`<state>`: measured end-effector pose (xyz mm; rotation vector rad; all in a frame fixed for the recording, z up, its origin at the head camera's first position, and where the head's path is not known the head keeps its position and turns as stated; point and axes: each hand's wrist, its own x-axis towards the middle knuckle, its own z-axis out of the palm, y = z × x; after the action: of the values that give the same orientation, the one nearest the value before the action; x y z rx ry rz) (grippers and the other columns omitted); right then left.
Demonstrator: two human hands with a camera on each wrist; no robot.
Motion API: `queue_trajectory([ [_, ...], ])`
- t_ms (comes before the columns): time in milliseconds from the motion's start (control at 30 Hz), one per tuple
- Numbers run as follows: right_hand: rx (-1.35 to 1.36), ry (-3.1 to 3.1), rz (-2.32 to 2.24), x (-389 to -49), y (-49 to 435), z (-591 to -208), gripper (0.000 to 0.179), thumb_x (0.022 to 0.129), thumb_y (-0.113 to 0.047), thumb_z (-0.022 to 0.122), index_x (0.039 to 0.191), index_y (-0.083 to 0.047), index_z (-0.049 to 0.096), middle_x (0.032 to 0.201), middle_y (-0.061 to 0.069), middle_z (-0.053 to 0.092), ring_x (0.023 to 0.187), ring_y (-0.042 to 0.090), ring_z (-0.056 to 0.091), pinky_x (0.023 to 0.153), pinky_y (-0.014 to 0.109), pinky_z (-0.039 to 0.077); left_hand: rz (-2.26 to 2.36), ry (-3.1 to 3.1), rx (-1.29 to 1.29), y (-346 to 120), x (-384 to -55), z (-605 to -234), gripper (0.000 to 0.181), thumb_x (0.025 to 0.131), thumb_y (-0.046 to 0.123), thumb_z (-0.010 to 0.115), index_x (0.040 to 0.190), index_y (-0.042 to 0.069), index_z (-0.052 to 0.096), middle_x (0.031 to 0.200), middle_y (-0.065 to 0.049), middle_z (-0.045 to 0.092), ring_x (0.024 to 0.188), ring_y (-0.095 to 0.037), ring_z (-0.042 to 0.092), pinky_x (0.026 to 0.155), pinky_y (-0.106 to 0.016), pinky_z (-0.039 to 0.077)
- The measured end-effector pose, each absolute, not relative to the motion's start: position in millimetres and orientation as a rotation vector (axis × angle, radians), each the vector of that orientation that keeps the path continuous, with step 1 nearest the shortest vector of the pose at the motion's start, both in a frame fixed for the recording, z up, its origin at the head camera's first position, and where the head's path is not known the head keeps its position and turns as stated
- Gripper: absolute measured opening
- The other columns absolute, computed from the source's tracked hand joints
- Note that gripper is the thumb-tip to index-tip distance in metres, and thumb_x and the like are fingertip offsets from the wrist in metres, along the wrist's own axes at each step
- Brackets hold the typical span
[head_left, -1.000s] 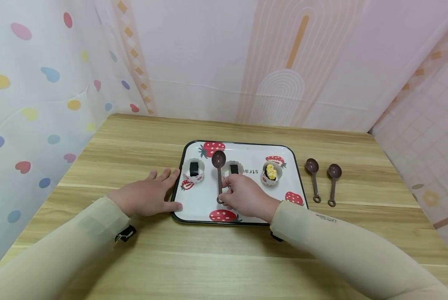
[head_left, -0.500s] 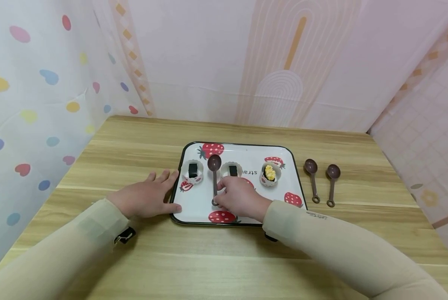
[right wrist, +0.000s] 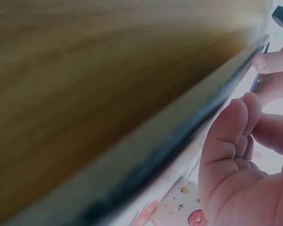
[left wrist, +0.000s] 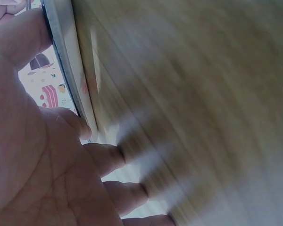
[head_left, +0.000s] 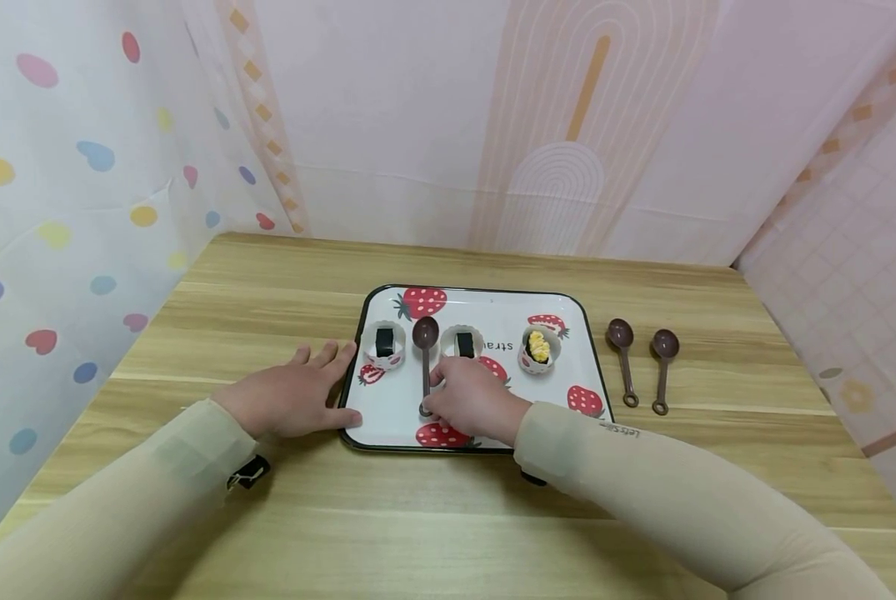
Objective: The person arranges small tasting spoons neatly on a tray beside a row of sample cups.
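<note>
A brown measuring spoon (head_left: pixel 425 333) lies lengthwise on or just above the white strawberry-print tray (head_left: pixel 387 417), bowl pointing away from me. My right hand (head_left: pixel 478 398) pinches its handle near the ring end. The spoon stands between two paper cups: the left cup (head_left: pixel 389 363) and the middle cup (head_left: pixel 478 340), each with a black seaweed-wrapped piece inside. In the right cup (head_left: pixel 533 365), a similar piece carries a yellow topping (head_left: pixel 538 347). With fingers spread, my left hand (head_left: pixel 290 392) rests at the tray's left edge, thumb over the rim. The left wrist view shows its palm (left wrist: pixel 42 165).
Two more brown measuring spoons, one (head_left: pixel 621 333) nearer the tray and one (head_left: pixel 666 343) farther right, lie on the wooden table (head_left: pixel 387 525). Patterned cloth (head_left: pixel 387 108) hangs behind the table and at both sides.
My right hand has moved slightly left and toward me with the spoon, bringing its bowl lower between the left and middle cups. My left hand has stayed at the tray edge.
</note>
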<state>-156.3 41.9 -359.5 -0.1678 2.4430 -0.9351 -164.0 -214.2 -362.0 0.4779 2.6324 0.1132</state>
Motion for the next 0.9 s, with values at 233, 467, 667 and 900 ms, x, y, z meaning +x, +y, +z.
queue_trajectory([
  [233,-0.188,2.452,-0.92,-156.1,40.0,-361.6,0.021,0.098,-0.018,0.075,0.115,-0.007,0.072,0.074,0.005,0.069,0.062,0.014,0.062,0.058,0.024,0.048,0.112,2.635,0.477,-213.7,-163.9,-361.8,0.115,0.092,0.078,0.059,0.17,0.007,0.013,0.173,-0.03,0.016,0.152,-0.067,0.016,0.112,-0.075,0.038],
  [467,-0.192,2.477,-0.881,-156.8,37.9,-364.4,0.013,0.098,-0.019,0.076,0.105,-0.009,0.072,0.074,0.005,0.069,0.064,0.014,0.063,0.06,0.025,0.049,0.109,2.64,0.486,-214.3,-162.9,-361.5,0.116,0.092,0.079,0.058,0.169,0.006,0.014,0.172,-0.031,0.017,0.151,-0.068,0.017,0.111,-0.075,0.039],
  [667,-0.192,2.496,-0.849,-156.8,35.9,-365.5,0.014,0.098,-0.02,0.076,0.104,-0.009,0.072,0.074,0.005,0.069,0.064,0.014,0.064,0.061,0.025,0.05,0.109,2.636,0.487,-214.2,-162.6,-360.2,0.116,0.091,0.079,0.059,0.169,0.006,0.014,0.172,-0.032,0.018,0.15,-0.068,0.017,0.11,-0.076,0.039],
  [900,-0.176,2.505,-0.819,-157.4,34.1,-365.6,0.015,0.098,-0.022,0.077,0.105,-0.009,0.071,0.074,0.004,0.069,0.065,0.014,0.064,0.063,0.026,0.05,0.107,2.632,0.48,-213.4,-162.8,-360.3,0.116,0.091,0.079,0.059,0.169,0.006,0.014,0.172,-0.031,0.018,0.151,-0.068,0.017,0.109,-0.076,0.04],
])
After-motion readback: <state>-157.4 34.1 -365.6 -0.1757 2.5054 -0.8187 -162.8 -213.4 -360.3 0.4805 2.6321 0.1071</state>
